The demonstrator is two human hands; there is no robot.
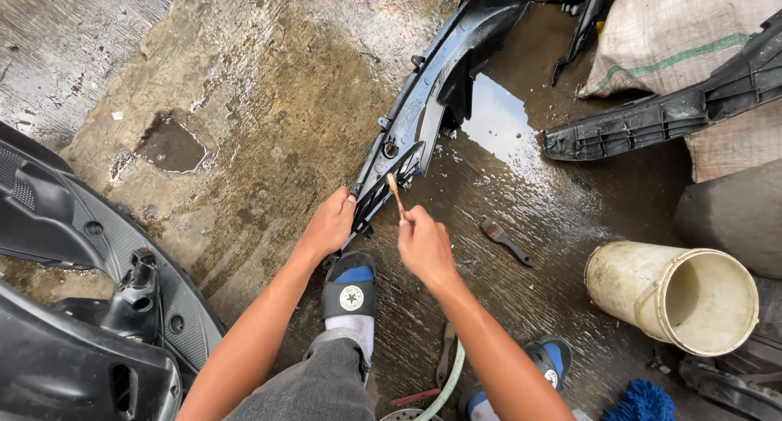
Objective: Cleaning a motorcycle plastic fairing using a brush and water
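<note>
With the left hand (pixel 330 224) clamped on the long glossy black plastic fairing panel (pixel 423 103) mid-frame and the right hand (pixel 423 243) gripping a thin wooden-handled brush (pixel 395 190), the wet panel could have slipped.

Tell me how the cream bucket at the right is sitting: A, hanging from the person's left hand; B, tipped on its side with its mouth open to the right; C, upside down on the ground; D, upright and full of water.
B: the cream bucket lies on its side on the wet ground, its open mouth facing right and its inside showing, apart from both hands.
</note>
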